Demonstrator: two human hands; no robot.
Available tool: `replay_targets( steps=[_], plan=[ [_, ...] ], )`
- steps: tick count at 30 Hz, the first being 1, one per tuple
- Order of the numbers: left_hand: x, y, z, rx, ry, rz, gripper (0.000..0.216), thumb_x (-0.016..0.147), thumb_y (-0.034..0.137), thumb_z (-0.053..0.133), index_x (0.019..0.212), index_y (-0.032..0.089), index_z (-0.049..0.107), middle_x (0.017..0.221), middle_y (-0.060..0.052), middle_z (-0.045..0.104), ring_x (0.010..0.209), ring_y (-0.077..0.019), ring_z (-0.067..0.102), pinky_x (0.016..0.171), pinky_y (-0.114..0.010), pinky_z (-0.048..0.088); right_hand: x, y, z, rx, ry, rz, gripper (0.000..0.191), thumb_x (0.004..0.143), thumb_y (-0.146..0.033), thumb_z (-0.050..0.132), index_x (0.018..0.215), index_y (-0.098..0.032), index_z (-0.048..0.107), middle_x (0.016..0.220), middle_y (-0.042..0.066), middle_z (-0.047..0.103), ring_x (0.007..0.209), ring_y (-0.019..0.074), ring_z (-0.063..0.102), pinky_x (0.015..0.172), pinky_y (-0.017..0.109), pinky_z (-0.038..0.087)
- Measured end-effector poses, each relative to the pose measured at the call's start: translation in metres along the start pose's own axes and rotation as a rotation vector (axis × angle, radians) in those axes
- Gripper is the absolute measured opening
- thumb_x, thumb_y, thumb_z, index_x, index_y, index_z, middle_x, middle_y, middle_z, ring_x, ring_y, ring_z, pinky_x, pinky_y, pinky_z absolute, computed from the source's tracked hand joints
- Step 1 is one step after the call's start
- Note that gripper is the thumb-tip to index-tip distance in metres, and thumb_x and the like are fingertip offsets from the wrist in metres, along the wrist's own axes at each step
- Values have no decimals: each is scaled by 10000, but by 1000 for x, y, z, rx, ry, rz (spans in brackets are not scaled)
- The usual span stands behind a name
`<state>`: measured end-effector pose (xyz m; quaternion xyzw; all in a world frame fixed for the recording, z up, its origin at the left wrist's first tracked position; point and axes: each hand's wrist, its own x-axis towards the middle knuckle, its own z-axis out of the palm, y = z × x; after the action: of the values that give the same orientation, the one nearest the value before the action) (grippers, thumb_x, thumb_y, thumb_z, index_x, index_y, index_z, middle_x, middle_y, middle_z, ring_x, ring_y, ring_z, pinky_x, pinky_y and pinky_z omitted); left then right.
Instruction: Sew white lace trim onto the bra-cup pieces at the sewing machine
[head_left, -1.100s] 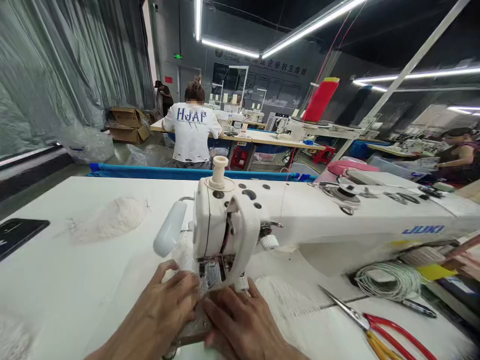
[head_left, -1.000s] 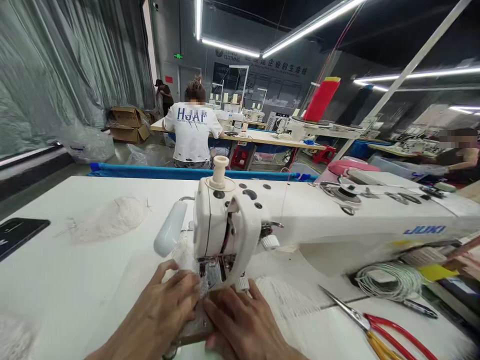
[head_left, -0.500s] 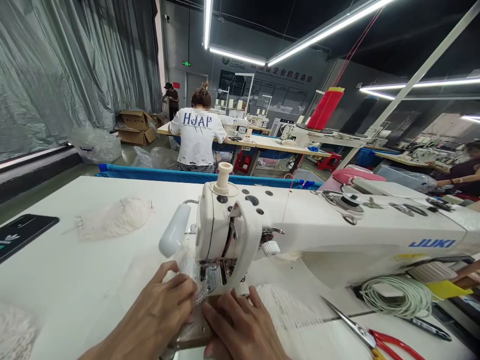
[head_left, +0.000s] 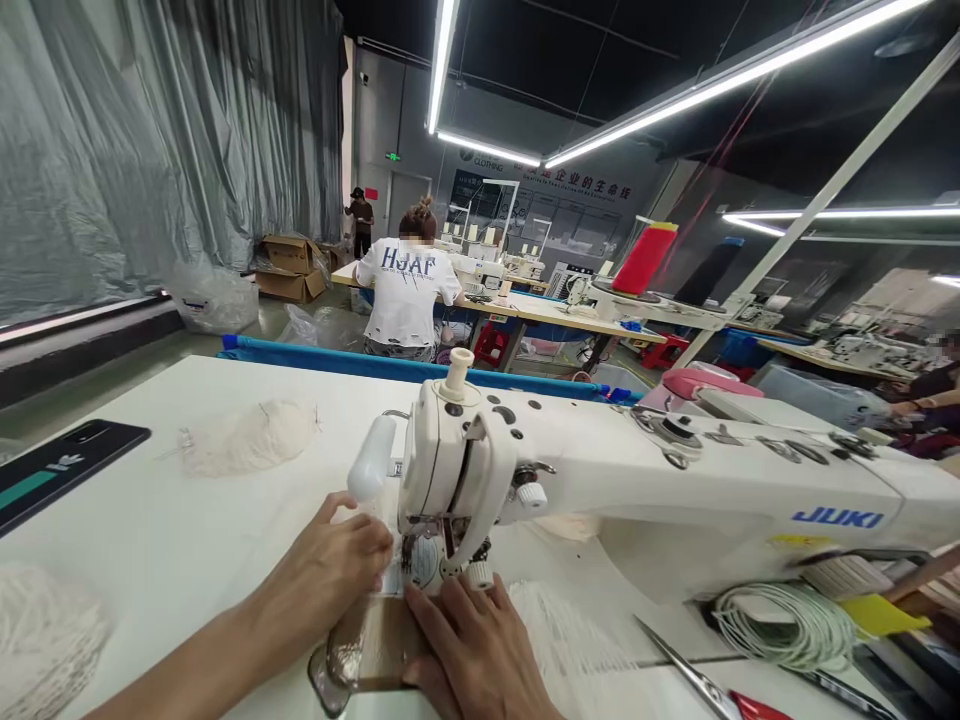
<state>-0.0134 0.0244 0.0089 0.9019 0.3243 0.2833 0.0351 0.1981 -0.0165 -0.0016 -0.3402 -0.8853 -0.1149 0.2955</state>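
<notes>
A white JUKI sewing machine (head_left: 675,470) stands across the white table (head_left: 150,520). My left hand (head_left: 330,570) lies just left of the needle area (head_left: 424,545), fingers curled and pressing down on a thin translucent piece (head_left: 397,578). Under it lies a brown flat piece (head_left: 375,645). My right hand (head_left: 472,650) rests flat on that brown piece in front of the presser foot, fingers extended. Both hands nearly touch each other below the machine head.
White fluffy material lies in a heap (head_left: 247,435) at the left and another (head_left: 37,630) at the near left. A dark phone (head_left: 60,465) lies at the table's left edge. Scissors (head_left: 697,680) and a coiled cord (head_left: 787,620) lie at the right. A person in a white shirt (head_left: 405,290) sits ahead.
The view has tilted and shifted, so the machine sits lower in frame. My hands stay at the needle; more of the brown piece shows beneath them now.
</notes>
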Motion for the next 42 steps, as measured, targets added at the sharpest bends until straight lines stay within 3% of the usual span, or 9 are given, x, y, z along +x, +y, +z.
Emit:
replay_targets(
  steps=[8, 12, 15, 20, 25, 30, 36, 42],
  plan=[
    [0, -2, -2, 60, -39, -39, 153, 888, 135, 489, 935, 258, 566, 923, 67, 637, 776, -113, 584, 886, -361, 252, 3, -3, -6, 28, -31, 3, 424, 988, -416, 265, 1098, -137, 564, 764, 61, 599, 656, 202, 515, 619, 332, 271],
    [-10, 21, -2, 110, -40, -41, 79, 803, 210, 635, 830, 228, 563, 846, 64, 618, 759, -138, 545, 762, -316, 296, 5, -6, -9, 59, -45, -17, 468, 993, -444, 214, 1142, -142, 539, 762, 51, 588, 662, 195, 502, 626, 330, 269],
    [-20, 40, -8, 133, -64, -6, 182, 745, 292, 722, 795, 217, 564, 800, 66, 614, 717, -134, 541, 739, -313, 296, 3, -7, -10, 101, -55, 1, 474, 995, -451, 193, 1011, -180, 582, 768, 43, 581, 680, 188, 495, 635, 330, 267],
    [-20, 46, -15, 94, 4, 19, 146, 831, 333, 632, 768, 225, 558, 815, 68, 641, 720, -129, 566, 749, -318, 287, 2, -6, -11, 86, -62, 84, 493, 994, -452, 202, 869, -178, 593, 727, 38, 567, 666, 187, 483, 653, 346, 266],
    [-11, 42, -7, 147, 102, 74, 72, 882, 292, 559, 902, 228, 585, 876, 46, 667, 806, -137, 599, 839, -325, 284, 5, -3, -11, 54, -88, 83, 485, 975, -503, 231, 996, -173, 586, 741, 40, 565, 670, 197, 488, 648, 345, 268],
    [-7, 36, 3, 147, 96, 53, 144, 919, 206, 428, 932, 213, 572, 906, 9, 657, 801, -158, 600, 812, -357, 310, 5, 4, -6, -16, -100, 113, 534, 972, -515, 184, 1089, -170, 574, 758, 56, 571, 679, 207, 497, 665, 345, 263],
    [-4, 33, 7, 128, 139, 49, 203, 941, 320, 406, 925, 217, 580, 852, 14, 645, 759, -159, 581, 789, -339, 337, 5, 8, -6, -28, -119, 134, 477, 973, -499, 234, 1124, -196, 571, 809, 60, 568, 679, 191, 498, 677, 332, 268],
    [-15, 42, -2, 14, 68, 14, 148, 915, 179, 435, 881, 223, 572, 973, 11, 632, 940, -159, 564, 895, -363, 282, 2, 5, -12, 151, -119, 116, 428, 980, -481, 282, 941, -221, 620, 737, 21, 564, 740, 184, 508, 717, 339, 271]
  ],
)
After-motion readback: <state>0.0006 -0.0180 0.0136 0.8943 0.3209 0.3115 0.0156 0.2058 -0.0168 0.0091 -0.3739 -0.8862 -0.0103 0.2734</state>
